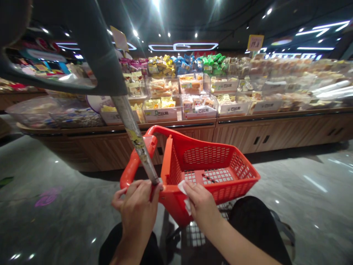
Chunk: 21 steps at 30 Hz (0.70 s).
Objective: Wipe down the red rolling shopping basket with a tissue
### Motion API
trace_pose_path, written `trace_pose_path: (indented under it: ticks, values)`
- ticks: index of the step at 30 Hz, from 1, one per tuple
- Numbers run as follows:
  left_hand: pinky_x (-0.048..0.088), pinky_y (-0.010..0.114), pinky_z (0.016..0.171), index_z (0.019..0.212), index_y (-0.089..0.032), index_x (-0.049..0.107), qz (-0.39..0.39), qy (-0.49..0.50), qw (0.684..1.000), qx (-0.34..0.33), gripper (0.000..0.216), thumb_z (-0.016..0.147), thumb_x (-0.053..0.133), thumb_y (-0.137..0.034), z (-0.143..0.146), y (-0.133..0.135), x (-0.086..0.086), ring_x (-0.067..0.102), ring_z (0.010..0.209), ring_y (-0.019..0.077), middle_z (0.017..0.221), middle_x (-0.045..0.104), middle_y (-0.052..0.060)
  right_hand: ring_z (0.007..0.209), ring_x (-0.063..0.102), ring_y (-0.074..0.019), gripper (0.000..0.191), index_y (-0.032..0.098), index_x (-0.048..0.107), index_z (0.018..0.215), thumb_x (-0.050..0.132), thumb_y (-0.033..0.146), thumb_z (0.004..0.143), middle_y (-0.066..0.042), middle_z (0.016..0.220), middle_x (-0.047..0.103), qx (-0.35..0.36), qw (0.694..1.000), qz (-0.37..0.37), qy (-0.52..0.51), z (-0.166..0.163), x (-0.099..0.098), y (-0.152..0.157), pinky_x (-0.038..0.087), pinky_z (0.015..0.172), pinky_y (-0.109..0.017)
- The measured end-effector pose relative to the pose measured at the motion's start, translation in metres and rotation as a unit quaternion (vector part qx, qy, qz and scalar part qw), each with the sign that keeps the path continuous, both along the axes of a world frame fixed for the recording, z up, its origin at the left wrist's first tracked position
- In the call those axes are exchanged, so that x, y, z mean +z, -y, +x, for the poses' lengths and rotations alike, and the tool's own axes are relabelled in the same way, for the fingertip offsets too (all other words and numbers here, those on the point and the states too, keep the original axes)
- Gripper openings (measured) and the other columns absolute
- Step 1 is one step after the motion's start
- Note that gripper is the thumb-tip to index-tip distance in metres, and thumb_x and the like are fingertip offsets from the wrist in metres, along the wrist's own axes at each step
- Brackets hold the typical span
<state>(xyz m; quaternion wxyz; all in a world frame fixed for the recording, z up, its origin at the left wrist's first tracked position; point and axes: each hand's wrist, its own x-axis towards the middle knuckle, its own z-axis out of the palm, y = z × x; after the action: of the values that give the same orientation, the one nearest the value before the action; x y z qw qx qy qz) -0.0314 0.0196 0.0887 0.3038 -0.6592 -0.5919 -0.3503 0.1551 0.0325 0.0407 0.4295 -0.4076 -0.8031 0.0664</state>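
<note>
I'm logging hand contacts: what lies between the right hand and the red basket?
A white tissue or cloth lies between the right hand and the red basket's near rim, as the head view shows.

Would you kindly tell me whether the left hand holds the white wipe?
No, the right hand holds the white wipe, at the red shopping cart's near rim.

Red cart (176, 206) upright; white wipe (181, 186) at near rim (171, 189).
</note>
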Motion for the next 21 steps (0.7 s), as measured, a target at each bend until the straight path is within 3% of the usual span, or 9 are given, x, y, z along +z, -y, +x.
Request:
trace_pose_path:
  ticks: [5,10,13,18,21]
  values:
    - [0.027,0.041,0.086,0.071,-0.023,0.06,0.024,-0.017,1.0,-0.007,0.025,0.087,0.051,-0.04,-0.005,-0.004,-0.002,0.062,0.074,0.019,0.067,0.066,-0.001,0.113,0.057,-0.0234,0.046,0.011,0.057,0.125,0.046,0.003,0.082,-0.014,0.123,0.061,0.042,0.998,0.037,-0.001,-0.019,0.006,0.005,0.048,0.099,-0.038]
    - [0.029,0.043,0.084,0.069,-0.022,0.058,0.006,-0.02,1.0,0.006,0.031,0.089,0.046,-0.043,-0.007,-0.005,-0.002,0.063,0.074,0.0203,0.069,0.065,0.001,0.112,0.058,-0.0264,0.047,0.013,0.06,0.122,0.046,0.001,0.078,-0.017,0.128,0.057,-0.016,1.0,0.007,0.003,0.004,-0.01,0.005,0.051,0.094,-0.041]
    - [0.029,0.044,0.084,0.069,-0.022,0.056,0.004,-0.024,1.0,0.015,0.032,0.089,0.045,-0.044,-0.006,-0.005,-0.001,0.063,0.073,0.0208,0.07,0.065,0.002,0.116,0.056,-0.0275,0.039,0.013,0.061,0.121,0.051,0.01,0.083,-0.019,0.134,0.051,-0.05,0.998,-0.027,-0.023,0.003,-0.013,0.005,0.051,0.095,-0.039]
    - [0.03,0.044,0.086,0.071,-0.022,0.056,-0.004,-0.032,0.999,0.023,0.032,0.089,0.045,-0.045,-0.006,-0.004,-0.001,0.063,0.075,0.0212,0.071,0.066,0.003,0.12,0.053,-0.02,0.035,0.009,0.058,0.123,0.047,0.012,0.089,-0.015,0.126,0.059,0.043,0.998,0.025,-0.05,-0.03,0.002,0.003,0.042,0.105,-0.031]
    - [0.029,0.044,0.088,0.072,-0.022,0.058,-0.027,-0.026,0.999,0.026,0.032,0.089,0.044,-0.045,-0.007,-0.003,-0.001,0.063,0.079,0.0213,0.074,0.067,0.003,0.119,0.054,-0.0195,0.037,0.007,0.058,0.123,0.045,0.009,0.088,-0.014,0.126,0.059,0.069,0.995,0.054,-0.05,-0.032,0.005,0.002,0.043,0.104,-0.03]
